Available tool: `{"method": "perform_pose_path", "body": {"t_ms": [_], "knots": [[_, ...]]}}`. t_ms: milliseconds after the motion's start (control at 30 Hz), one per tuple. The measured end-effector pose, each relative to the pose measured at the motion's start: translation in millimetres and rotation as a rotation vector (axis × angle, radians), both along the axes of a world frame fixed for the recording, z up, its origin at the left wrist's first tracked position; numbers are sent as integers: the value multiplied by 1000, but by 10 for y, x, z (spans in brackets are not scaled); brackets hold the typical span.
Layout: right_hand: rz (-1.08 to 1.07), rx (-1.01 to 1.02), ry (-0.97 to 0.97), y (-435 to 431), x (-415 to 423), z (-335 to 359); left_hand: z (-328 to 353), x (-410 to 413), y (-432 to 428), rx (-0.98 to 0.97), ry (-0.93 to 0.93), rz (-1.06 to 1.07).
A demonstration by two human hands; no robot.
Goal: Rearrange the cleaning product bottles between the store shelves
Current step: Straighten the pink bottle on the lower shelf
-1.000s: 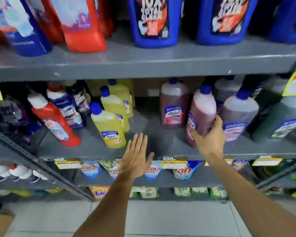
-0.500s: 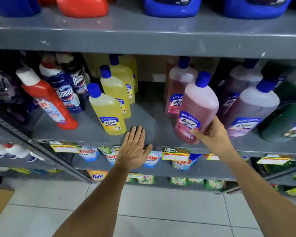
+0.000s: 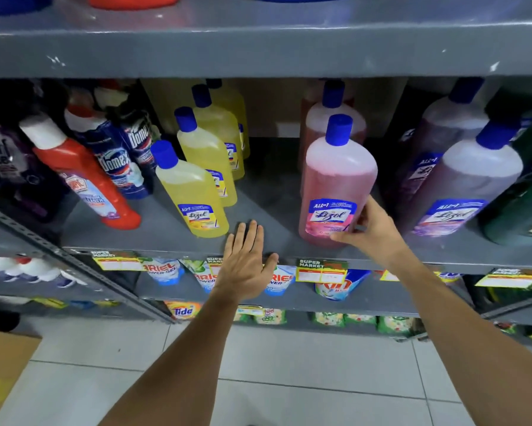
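Observation:
My right hand [image 3: 370, 229] grips the lower right side of a pink Lizol bottle [image 3: 335, 182] with a blue cap, standing upright near the front edge of the grey middle shelf [image 3: 267, 192]. A second pink bottle [image 3: 317, 118] stands behind it. My left hand [image 3: 248, 262] lies flat and open on the shelf's front edge, holding nothing, just right of the nearest yellow Lizol bottle [image 3: 190, 192]. Two more yellow bottles [image 3: 210, 149] line up behind that one.
Purple Lizol bottles [image 3: 464, 182] and a dark green bottle [image 3: 523, 207] crowd the right. A red toilet cleaner [image 3: 83, 176] and Domex bottles [image 3: 120, 161] lean at the left. Ariel pouches [image 3: 163, 272] sit on the shelf below, above a tiled floor [image 3: 289, 364]. A cardboard box [image 3: 0, 364] sits at lower left.
The pink bottle has come forward from the row and turned upright at the shelf's front, my right hand still on it. My left hand stays flat; the view has dropped lower.

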State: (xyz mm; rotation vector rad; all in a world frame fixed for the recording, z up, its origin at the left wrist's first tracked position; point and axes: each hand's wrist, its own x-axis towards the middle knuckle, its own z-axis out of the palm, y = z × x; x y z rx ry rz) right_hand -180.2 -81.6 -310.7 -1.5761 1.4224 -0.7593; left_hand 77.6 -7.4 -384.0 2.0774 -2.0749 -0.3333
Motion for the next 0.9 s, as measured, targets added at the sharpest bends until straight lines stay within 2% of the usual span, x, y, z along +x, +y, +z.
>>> {"method": "perform_pose_path", "body": {"t_ms": [900], "knots": [[-67,-23,4,18,143,-186,-55,39,-23,19,-6,1]]}}
